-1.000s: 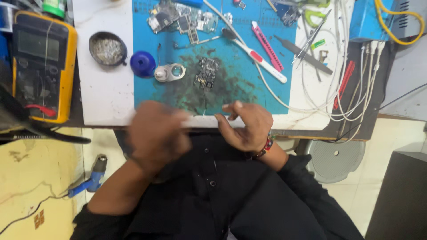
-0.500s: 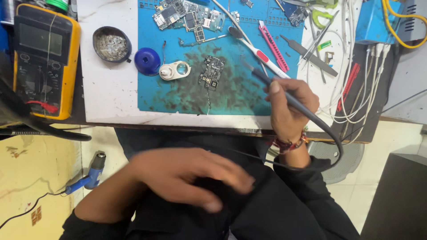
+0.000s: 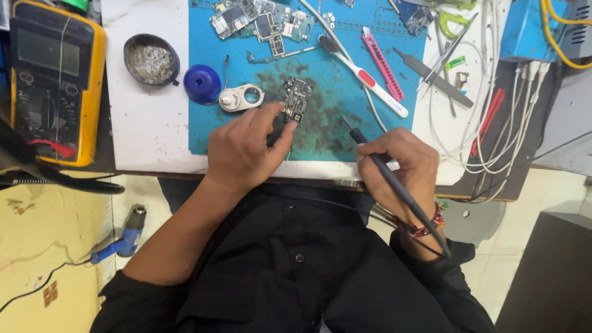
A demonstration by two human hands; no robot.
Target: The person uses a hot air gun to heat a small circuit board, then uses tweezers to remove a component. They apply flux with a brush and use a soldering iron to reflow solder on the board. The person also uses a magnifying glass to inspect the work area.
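Head view: left hand [image 3: 243,151] lies on the blue mat [image 3: 320,132] at the near edge of the worktop [image 3: 154,135]. Its fingers [image 3: 280,137] are extended and pinch the near end of a small dark circuit board [image 3: 295,102], which lies flat near the mat's centre. Right hand [image 3: 401,163], just right of the board, has its fingers wrapped around a black soldering iron [image 3: 385,179]; the tip points at the mat, near the board but apart from it. Left of the board: white loupe [image 3: 242,97], blue cap [image 3: 202,83], round tin [image 3: 150,60]. Far left: yellow multimeter [image 3: 52,80]. Far right: white toothbrush [image 3: 365,77], pink cutter [image 3: 383,71].
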